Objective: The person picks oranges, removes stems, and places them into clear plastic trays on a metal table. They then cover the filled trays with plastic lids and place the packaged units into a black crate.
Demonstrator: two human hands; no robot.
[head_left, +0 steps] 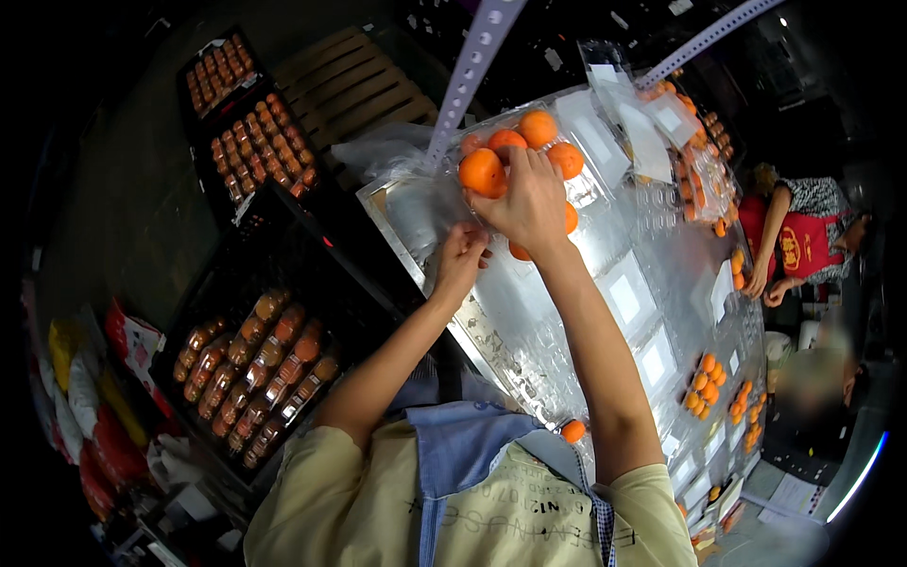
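Note:
My right hand (531, 210) reaches over the far end of the metal table, its fingers and thumb closed on an orange (482, 173). More oranges lie around it in clear plastic, among them one orange (538, 128) at the back and another orange (566, 161) beside my knuckles. Part of the group is hidden under my palm. My left hand (460, 258) is held lower, close to the table's left edge, with fingers curled in next to the clear plastic. What those fingers hold, if anything, cannot be made out.
Left of the table (487, 348) stand black crates (364, 276) of packed fruit and a wooden pallet (354, 83). Perforated uprights (470, 71) rise at the table's far side. Clear packs and loose fruit (704, 386) lie to the right, where a co-worker in a red apron (803, 244) stands.

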